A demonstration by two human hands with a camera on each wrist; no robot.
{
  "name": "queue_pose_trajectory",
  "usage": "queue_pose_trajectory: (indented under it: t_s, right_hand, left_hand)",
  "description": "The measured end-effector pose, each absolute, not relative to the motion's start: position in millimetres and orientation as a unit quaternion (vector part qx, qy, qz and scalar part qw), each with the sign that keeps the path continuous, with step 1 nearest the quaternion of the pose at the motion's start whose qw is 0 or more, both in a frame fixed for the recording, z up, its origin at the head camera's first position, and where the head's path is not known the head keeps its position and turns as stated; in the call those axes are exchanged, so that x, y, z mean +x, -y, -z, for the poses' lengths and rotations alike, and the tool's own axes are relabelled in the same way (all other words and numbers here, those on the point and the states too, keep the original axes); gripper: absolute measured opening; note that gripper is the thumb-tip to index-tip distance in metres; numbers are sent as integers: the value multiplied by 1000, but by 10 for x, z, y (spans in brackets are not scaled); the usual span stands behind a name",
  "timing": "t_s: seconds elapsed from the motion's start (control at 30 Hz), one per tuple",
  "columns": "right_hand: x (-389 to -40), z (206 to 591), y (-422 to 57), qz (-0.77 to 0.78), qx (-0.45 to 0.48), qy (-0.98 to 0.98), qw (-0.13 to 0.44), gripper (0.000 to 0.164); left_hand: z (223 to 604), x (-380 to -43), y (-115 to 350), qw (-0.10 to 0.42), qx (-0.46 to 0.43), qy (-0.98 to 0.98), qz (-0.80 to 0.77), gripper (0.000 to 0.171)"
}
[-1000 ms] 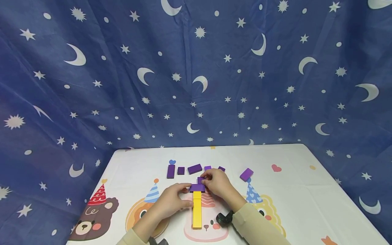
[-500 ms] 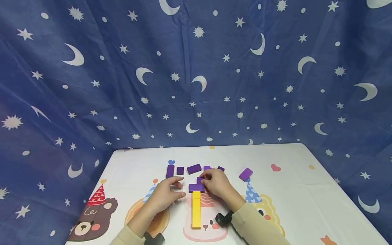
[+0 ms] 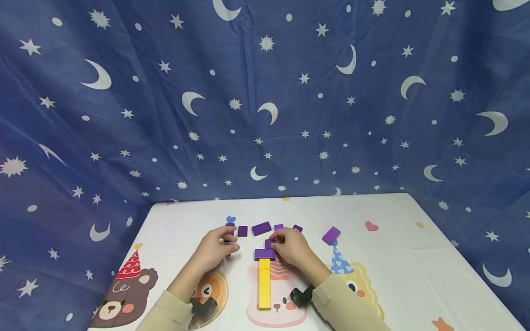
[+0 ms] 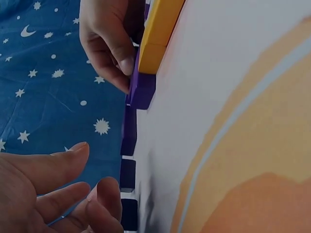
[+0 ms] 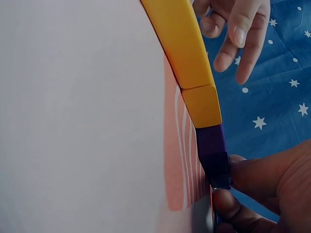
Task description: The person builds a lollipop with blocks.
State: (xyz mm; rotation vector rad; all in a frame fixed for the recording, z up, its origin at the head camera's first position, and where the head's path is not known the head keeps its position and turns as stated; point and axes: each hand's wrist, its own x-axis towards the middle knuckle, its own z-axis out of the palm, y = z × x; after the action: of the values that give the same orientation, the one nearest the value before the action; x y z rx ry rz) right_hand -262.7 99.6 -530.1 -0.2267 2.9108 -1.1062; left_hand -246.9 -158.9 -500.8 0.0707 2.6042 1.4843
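Note:
In the head view a yellow strip of blocks (image 3: 264,285) lies on the table, with a purple block (image 3: 264,254) set crosswise at its far end. Beyond that sits a small purple block (image 3: 268,243), which my right hand (image 3: 293,247) pinches between thumb and fingers. My left hand (image 3: 213,249) hovers at the left, fingers spread and holding nothing. Its fingertips partly cover an upright-lying purple block (image 3: 230,225); contact cannot be made out. The right wrist view has my right thumb (image 5: 262,177) against the purple end of the row.
Along the far side lie a small dark purple block (image 3: 242,231), a longer purple block (image 3: 261,228), and small purple blocks (image 3: 279,227) (image 3: 297,228) partly behind my right hand. Another purple block (image 3: 331,235) lies to the right. A starry blue curtain (image 3: 265,101) hangs behind the table.
My left hand has left the crosswise purple block and moved left and away from me, toward the leftmost purple block. The right hand stays at the small purple block.

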Motion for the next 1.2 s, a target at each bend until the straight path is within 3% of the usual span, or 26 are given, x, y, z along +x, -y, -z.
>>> queue_pose_trajectory:
  t_s: [1.2]
  right_hand:
    - [-2620, 5303, -1018, 354, -77, -932, 16, 11]
  left_hand:
    - [4989, -2882, 1560, 71, 33, -888, -453, 50]
